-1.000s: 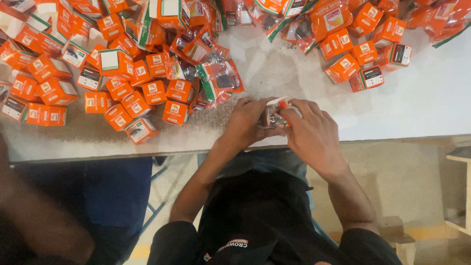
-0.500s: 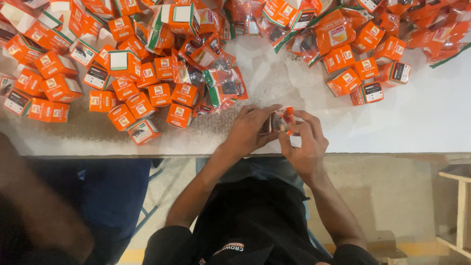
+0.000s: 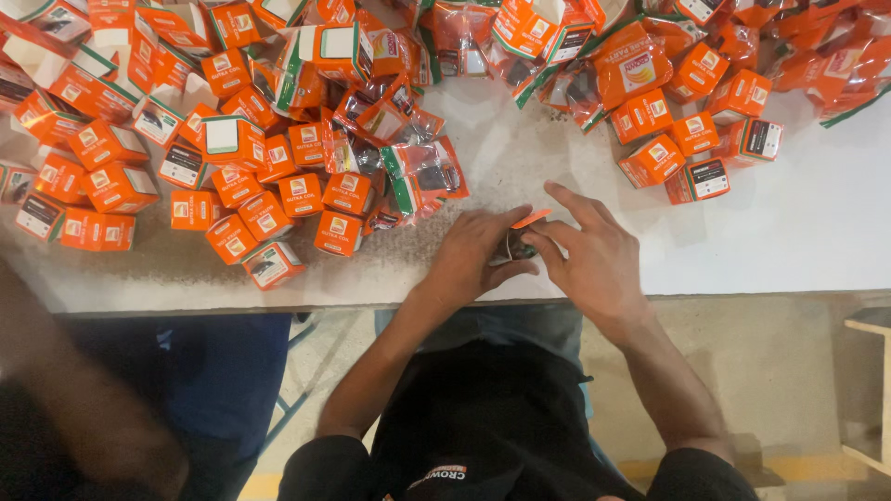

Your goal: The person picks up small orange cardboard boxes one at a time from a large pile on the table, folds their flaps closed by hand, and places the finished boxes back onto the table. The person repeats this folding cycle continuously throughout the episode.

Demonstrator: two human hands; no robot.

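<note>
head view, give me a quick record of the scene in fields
left hand: on the small box, holding it at the table edge
right hand: on the same box, fingers spread
small box: orange flap up, between both hands
table: pale top
orange boxes: heaped left of the hands, more at the far right
plastic packets: mixed in with the heap
blurred arm: lower left, another person's

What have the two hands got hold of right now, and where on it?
Both hands, left hand and right hand, pinch one small orange box between the fingertips, left on its left side, right on its right; the orange flap stands open above.
</note>
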